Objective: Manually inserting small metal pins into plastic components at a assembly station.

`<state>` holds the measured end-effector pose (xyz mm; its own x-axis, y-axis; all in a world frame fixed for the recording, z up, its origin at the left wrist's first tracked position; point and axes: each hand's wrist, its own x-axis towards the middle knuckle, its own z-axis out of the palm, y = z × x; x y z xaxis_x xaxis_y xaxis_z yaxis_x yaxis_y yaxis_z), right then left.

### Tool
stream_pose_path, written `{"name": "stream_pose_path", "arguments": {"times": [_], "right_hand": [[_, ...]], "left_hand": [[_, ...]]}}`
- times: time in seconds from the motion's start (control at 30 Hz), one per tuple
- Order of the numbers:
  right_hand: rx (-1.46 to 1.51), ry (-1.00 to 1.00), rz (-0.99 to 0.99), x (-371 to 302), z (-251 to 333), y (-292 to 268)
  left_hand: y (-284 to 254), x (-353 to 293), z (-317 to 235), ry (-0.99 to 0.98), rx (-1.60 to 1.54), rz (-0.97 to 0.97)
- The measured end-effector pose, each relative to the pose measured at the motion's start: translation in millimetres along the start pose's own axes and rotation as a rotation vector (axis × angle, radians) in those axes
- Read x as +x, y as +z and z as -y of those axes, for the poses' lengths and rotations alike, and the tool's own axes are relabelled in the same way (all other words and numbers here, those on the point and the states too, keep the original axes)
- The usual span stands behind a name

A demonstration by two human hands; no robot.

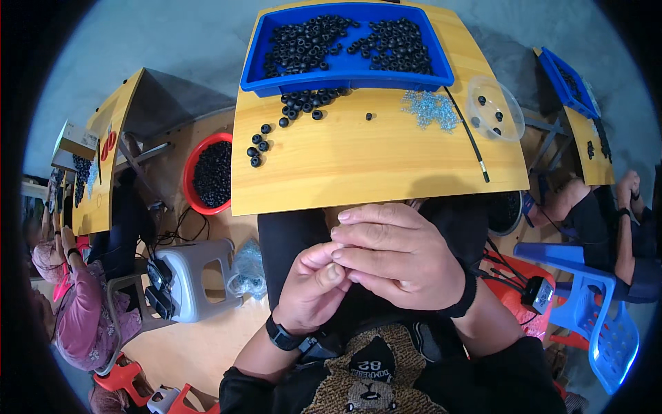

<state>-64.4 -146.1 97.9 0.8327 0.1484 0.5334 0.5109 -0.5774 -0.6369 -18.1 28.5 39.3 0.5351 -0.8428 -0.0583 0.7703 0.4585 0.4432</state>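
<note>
My left hand (312, 284) and my right hand (396, 254) are pressed together over my lap, just below the front edge of the wooden table (386, 165). Their fingers are curled around something small that stays hidden between them. A blue tray (345, 72) full of black rubber rings (386, 45) stands at the table's far side. Loose black rings (303, 103) lie in front of it, and a few more (258, 146) sit at the left. A pile of small clear beads (431, 109) and a thin black rod (469, 134) lie at the right.
A clear plastic bowl (494, 108) with a few rings sits at the table's right corner. A red basin (210, 172) of black rings and a grey stool (196, 276) are on the floor at left. People sit at both sides, near a blue chair (593, 303).
</note>
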Motion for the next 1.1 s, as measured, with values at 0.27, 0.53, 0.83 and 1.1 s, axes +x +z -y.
{"name": "stream_pose_path", "arguments": {"times": [0.27, 0.53, 0.83, 1.1], "right_hand": [[-0.132, -0.007, -0.095, -5, -2, 14], [-0.117, -0.014, -0.152, -6, -14, 20], [-0.064, -0.018, -0.036, -2, -23, 18], [-0.15, 0.005, -0.005, -5, -23, 14]], "left_hand": [[-8, 2, 2, -0.074, -0.1, -0.051], [-9, 6, 2, -0.054, -0.079, -0.127], [-10, 8, -3, -0.069, -0.005, -0.173], [-10, 5, -3, -0.075, -0.042, -0.13]]}}
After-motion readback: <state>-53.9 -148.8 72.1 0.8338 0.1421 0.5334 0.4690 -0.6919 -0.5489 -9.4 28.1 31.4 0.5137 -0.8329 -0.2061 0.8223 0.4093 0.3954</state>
